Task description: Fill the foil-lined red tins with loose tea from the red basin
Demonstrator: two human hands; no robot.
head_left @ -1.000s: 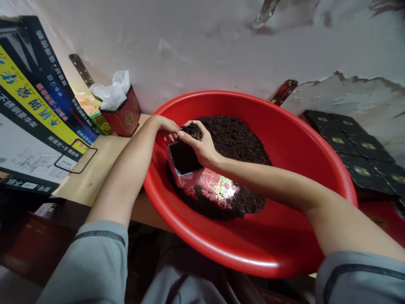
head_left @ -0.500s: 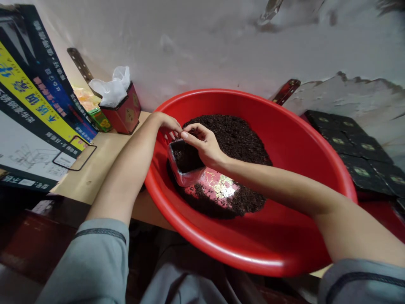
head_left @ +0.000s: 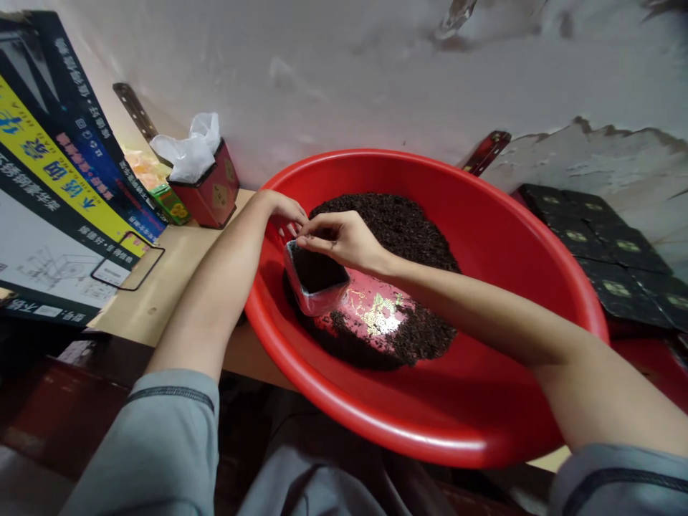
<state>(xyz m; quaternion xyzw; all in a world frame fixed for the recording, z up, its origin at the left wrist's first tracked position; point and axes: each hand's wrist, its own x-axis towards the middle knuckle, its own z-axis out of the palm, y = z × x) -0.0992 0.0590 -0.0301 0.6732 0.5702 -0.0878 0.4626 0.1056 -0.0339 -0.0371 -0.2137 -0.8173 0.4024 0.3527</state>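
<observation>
A square container [head_left: 321,295] with a clear plastic lining around its rim stands at the left inside a large red basin [head_left: 430,443]. Dark material shows in its mouth. My left hand [head_left: 284,213] hangs over the container's far left edge, fingers bent and spread, thumb hidden. Right above the rim, my right hand [head_left: 344,240] has thumb and fingers pinched, touching or almost touching the left fingertips. What lies in the pinch is too small to make out. Loose dark bits, like tea leaves [head_left: 395,222], are heaped behind it. A pink panel with gold pattern [head_left: 376,312] lies beside the container.
At left stand a large printed carton [head_left: 59,186] and a red box [head_left: 212,190] with white plastic sticking out. The wooden board [head_left: 155,287] carries them. Several black square packs [head_left: 607,244] are at right. A stained wall [head_left: 344,79] rises behind the basin.
My right hand has shifted a little left over the container's rim, its fingers now straighter in the pinch. My left hand and the container have stayed about where they were.
</observation>
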